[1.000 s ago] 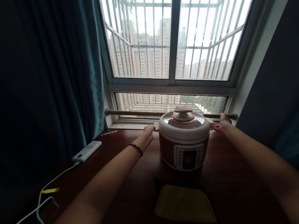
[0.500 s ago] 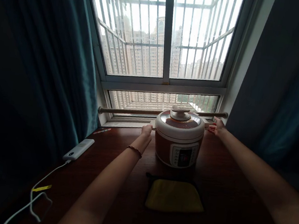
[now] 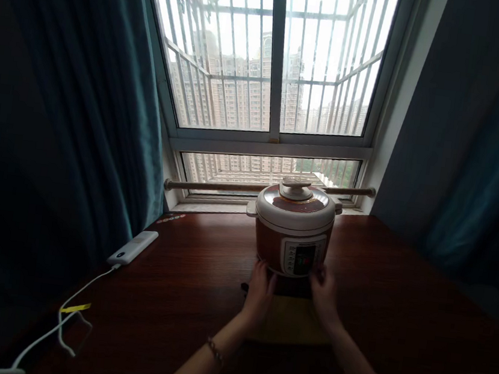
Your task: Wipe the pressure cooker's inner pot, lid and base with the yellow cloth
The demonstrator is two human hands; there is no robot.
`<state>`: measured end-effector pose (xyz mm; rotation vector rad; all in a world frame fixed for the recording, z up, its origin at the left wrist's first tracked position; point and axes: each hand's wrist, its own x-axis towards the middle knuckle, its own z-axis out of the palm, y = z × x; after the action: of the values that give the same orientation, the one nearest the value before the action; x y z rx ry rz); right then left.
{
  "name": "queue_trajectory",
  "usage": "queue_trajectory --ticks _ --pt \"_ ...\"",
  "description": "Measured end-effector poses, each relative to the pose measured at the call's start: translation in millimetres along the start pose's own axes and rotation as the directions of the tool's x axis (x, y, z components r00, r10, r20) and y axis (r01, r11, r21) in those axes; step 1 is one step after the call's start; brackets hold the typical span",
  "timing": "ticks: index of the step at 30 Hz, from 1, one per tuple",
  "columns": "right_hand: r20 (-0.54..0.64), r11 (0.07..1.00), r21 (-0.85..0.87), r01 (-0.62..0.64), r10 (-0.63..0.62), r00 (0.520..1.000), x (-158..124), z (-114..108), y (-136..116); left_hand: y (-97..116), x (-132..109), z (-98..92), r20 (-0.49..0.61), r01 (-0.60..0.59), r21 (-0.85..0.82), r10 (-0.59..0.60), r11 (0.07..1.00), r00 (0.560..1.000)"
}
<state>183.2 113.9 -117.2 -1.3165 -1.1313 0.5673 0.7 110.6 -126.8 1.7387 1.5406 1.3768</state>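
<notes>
A white and brown electric pressure cooker (image 3: 293, 223) stands upright on the dark red-brown wooden table, its lid on and its control panel facing me. My left hand (image 3: 260, 290) is at the lower left front of the cooker, thumb and fingers apart. My right hand (image 3: 324, 293) is at the lower right front, beside the panel, its fingers spread and slightly blurred. Whether the fingertips touch the cooker's base I cannot tell. Between my forearms lies a flat yellow pouch (image 3: 290, 322) with dark edges, partly covered by my hands.
A white power bank (image 3: 133, 248) with a white cable (image 3: 85, 288) and yellow tag (image 3: 75, 307) lies on the left of the table (image 3: 196, 247). A rail (image 3: 217, 187) runs along the barred window behind the cooker. Blue curtains (image 3: 118, 104) hang at the left.
Both hands have left the cooker's side handles and come down and inward to its lower front, over the pouch. The cooker stands in about the same place.
</notes>
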Motion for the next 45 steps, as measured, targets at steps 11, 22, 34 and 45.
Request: queue_trajectory --ticks 11,22,34,45 --pt "0.387 0.48 -0.762 0.434 -0.199 0.9 -94 30 59 -26 -55 14.1 0.412 -0.341 0.561 0.103 0.754 0.905" --pt "0.401 0.424 -0.793 0.438 -0.179 0.898 -96 29 56 -25 -55 11.6 0.412 -0.304 0.554 0.062 0.775 0.909" --pt "0.405 0.424 -0.795 0.434 -0.161 0.9 -95 27 50 -32 -55 14.7 0.408 -0.324 0.563 0.085 0.76 0.909" --pt "0.396 0.426 -0.793 0.435 -0.182 0.9 -96 27 52 -29 -54 13.1 0.41 -0.319 0.559 0.079 0.766 0.908"
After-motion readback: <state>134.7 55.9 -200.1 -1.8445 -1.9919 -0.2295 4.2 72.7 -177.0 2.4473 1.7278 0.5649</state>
